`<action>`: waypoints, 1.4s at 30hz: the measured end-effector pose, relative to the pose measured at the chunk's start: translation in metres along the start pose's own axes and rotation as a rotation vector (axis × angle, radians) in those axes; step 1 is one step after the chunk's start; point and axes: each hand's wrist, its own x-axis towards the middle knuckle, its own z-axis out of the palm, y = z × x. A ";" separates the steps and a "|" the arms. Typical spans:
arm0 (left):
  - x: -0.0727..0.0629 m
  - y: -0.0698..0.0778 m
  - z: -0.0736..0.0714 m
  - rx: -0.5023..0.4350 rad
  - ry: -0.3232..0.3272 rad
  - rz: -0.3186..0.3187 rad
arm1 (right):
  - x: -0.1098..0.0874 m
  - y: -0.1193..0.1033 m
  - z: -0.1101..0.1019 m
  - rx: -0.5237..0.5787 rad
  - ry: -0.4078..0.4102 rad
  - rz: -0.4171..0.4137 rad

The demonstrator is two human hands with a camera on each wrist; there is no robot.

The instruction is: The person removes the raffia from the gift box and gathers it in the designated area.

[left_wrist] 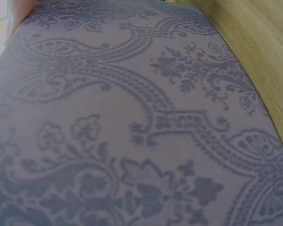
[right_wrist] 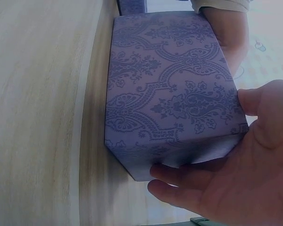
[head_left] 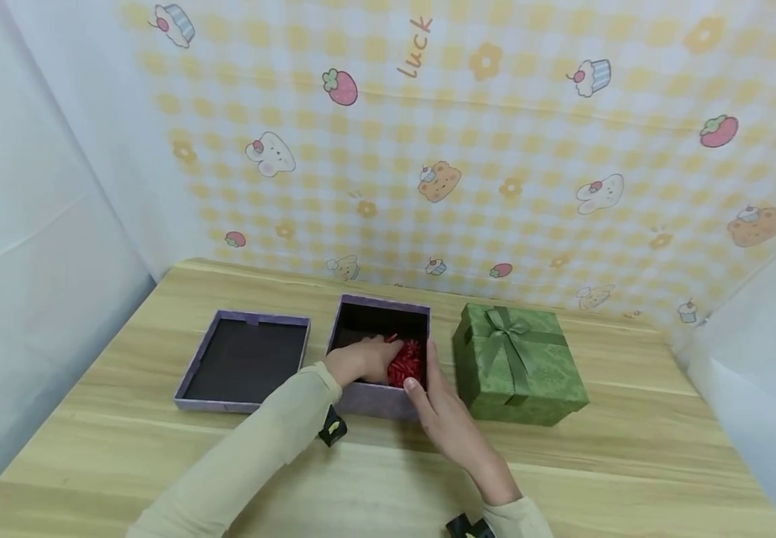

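Note:
An uncovered purple box (head_left: 377, 401) with a dark inside stands mid-table, and red shredded paper (head_left: 407, 366) lies in its right part. My left hand (head_left: 364, 360) reaches down into it, against the shreds; its fingertips are partly hidden. At the front right corner, my right hand (head_left: 445, 418) holds the box, thumb at the front rim and fingers along the right side. Close up in the right wrist view, the same hand (right_wrist: 245, 165) is against the patterned box (right_wrist: 174, 89). The left wrist view is filled by the box's patterned front (left_wrist: 132, 108).
To the left lies a shallow purple lid (head_left: 247, 362), its black inside facing up. A green gift box (head_left: 549, 381) with a ribbon bow (head_left: 509, 336) stands right of the purple box. Behind the wooden table (head_left: 630, 463) hangs a yellow checked cloth (head_left: 388, 149).

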 end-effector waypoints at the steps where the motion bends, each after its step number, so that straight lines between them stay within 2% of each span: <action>1: 0.001 0.001 0.001 -0.006 -0.001 0.013 | 0.000 0.001 -0.001 0.001 0.005 0.003; 4: 0.002 0.001 0.001 -0.024 -0.007 0.039 | 0.000 0.001 -0.002 0.001 0.012 0.010; 10: -0.001 -0.001 -0.001 -0.013 -0.021 0.038 | 0.003 0.000 0.000 -0.012 -0.005 -0.017; 18: 0.001 -0.002 0.001 -0.011 -0.035 0.069 | 0.003 0.002 0.000 -0.014 -0.009 -0.029; 22: 0.002 -0.004 0.000 -0.019 -0.010 0.111 | 0.004 0.001 0.000 -0.012 0.000 -0.045; 27: 0.001 -0.004 0.002 -0.028 0.027 0.128 | 0.002 0.002 0.001 -0.003 0.004 -0.025; 37: -0.003 0.001 0.003 0.016 0.115 0.094 | -0.001 0.002 0.002 0.005 0.004 -0.020; 42: -0.004 0.002 0.003 0.018 0.122 0.107 | -0.001 0.002 0.001 0.001 0.001 -0.014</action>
